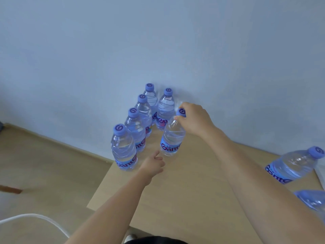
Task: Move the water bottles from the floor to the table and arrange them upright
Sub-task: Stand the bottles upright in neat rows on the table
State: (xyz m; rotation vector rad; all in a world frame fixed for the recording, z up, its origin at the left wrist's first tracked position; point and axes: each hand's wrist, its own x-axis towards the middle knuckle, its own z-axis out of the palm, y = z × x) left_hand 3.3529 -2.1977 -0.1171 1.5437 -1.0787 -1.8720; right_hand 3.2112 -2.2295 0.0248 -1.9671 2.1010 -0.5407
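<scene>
Right hand [195, 118] grasping the cap end of a water bottle [173, 136], upright on the table [193, 187].
I see my left hand [153, 164] loose-fingered just beside its base; five more bottles [139, 124] stand close by.

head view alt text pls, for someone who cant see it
A person's right hand grips the cap of an upright water bottle on a light wooden table, beside five standing bottles; the left hand hovers open nearby.
</scene>
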